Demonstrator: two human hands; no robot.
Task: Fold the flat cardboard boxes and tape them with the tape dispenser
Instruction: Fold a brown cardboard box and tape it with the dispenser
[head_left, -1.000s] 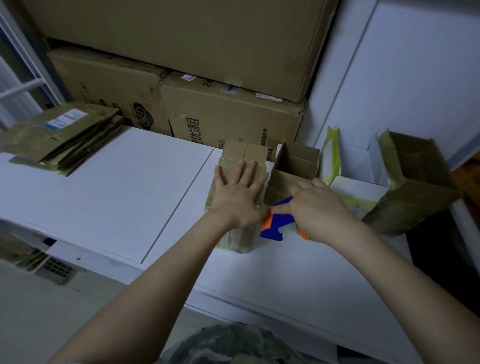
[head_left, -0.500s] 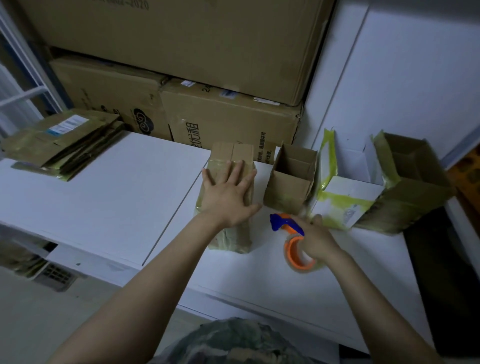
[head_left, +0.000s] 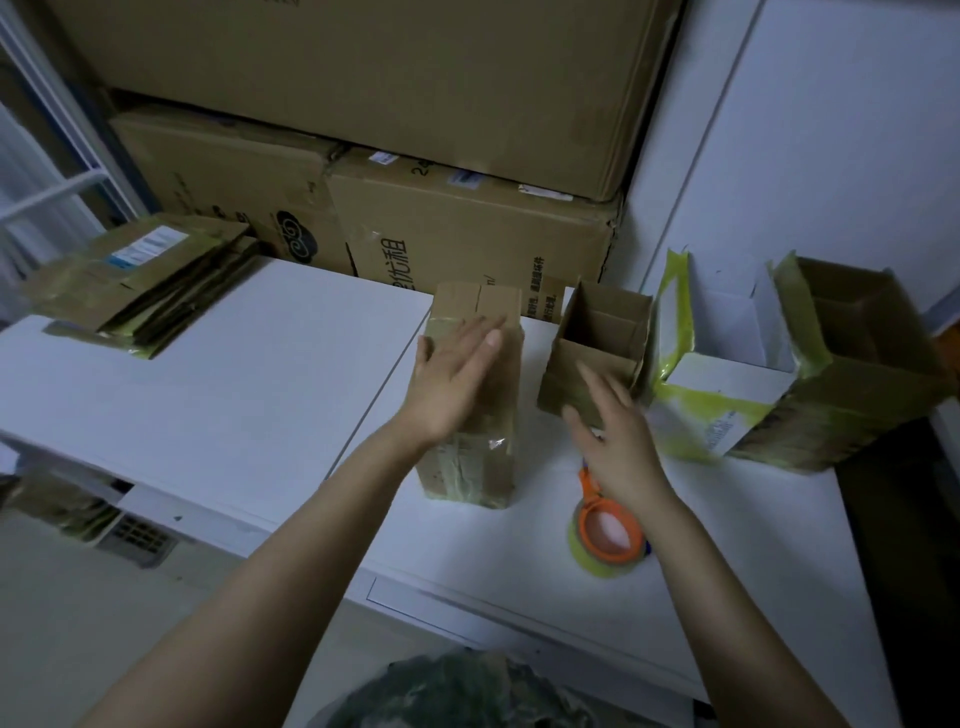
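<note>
I see the left hand (head_left: 457, 374) flat, palm down, fingers spread on the taped box (head_left: 475, 415) mid-table (head_left: 249, 395). Right hand (head_left: 618, 441) released, fingers extended, hovering over the tape dispenser (head_left: 608, 540) lying beside the box.

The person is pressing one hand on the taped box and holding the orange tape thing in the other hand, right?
Not quite. The left hand does press the taped box, but the head view shows the right hand open and empty; the tape dispenser lies on the table.

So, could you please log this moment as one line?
left hand: flat on taped brown cardboard box | right hand: empty | orange tape dispenser: on white table
</note>
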